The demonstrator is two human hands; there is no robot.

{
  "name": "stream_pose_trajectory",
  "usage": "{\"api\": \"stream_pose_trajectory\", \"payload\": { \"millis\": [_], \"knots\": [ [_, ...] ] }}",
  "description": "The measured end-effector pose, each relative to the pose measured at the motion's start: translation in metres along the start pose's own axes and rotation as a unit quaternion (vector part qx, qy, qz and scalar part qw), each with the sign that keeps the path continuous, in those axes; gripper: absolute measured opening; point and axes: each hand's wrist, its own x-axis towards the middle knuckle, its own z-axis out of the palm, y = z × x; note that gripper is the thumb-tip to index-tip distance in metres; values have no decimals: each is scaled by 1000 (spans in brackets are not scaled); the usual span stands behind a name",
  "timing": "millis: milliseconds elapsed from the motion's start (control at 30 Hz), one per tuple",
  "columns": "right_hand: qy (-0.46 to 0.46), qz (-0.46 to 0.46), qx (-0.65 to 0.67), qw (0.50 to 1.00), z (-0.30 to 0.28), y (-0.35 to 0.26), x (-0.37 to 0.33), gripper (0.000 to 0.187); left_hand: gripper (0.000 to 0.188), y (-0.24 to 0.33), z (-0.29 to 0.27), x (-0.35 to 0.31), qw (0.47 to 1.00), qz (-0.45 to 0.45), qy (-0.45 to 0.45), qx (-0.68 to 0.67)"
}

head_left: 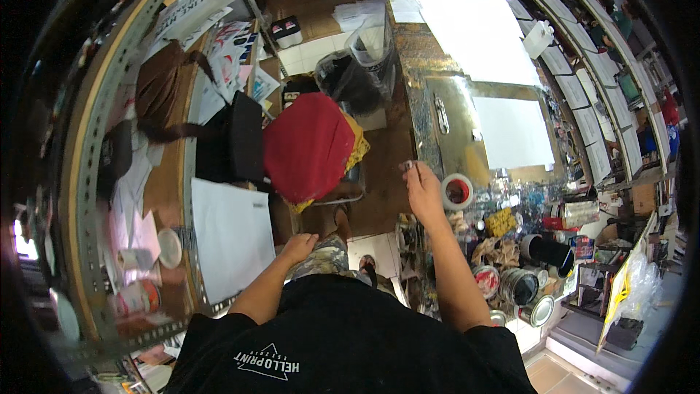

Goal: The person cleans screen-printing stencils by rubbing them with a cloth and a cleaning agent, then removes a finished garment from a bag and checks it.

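Far out to the left of both hands, a curved metal shelf rail (pixel 95 175), with a small white bowl (pixel 170 248) and a printed tin (pixel 138 298) on the brown surface beside it. Nearer in, a white sheet (pixel 230 237) lying flat, just left of the left hand (pixel 299 246). Left hand hanging low by the thigh, fingers curled loosely inward, nothing seen in it; whether it is fully closed cannot be told. Above that hand, a black bag (pixel 232 138) and, touching its right side, a stool draped in red cloth (pixel 308 146) over a yellow layer. Beyond the stool, a dark plastic sack and a clear bin (pixel 368 44).

Right of the stool, the right hand (pixel 421 188), stretched forward at the edge of the paint-spattered worktable (pixel 437 73). Thumb and forefinger pinched shut on a small pale piece (pixel 408 166), held at the fingertips just left of the table edge; too small to tell what kind of thing it is. Just right of that hand, a roll of tape (pixel 457 191) with a red core, flat on the table. Above the grip, a metal clip-like bar (pixel 441 115), and further right a white paper (pixel 514 131). Below and right of the wrist, yellow crumpled rag (pixel 501 221), brown rags, and open paint tins (pixel 519 286) crowded together.
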Motion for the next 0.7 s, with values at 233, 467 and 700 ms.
{"api": "stream_pose_trajectory", "payload": {
  "millis": [233, 467, 700],
  "knots": [
    [84, -32, -183, 979, 29, 65, 221, 37, 48, 6, -49, 160, 994, 50, 71, -69],
    [111, -61, -323, 938, 54, 126, 457, 38, 38, 4, -109, 304, 985, 98, 81, -113],
    [134, -118, -368, 912, 88, 178, 531, 43, 33, -4, -173, 428, 980, 70, 141, -123]
  ]
}}
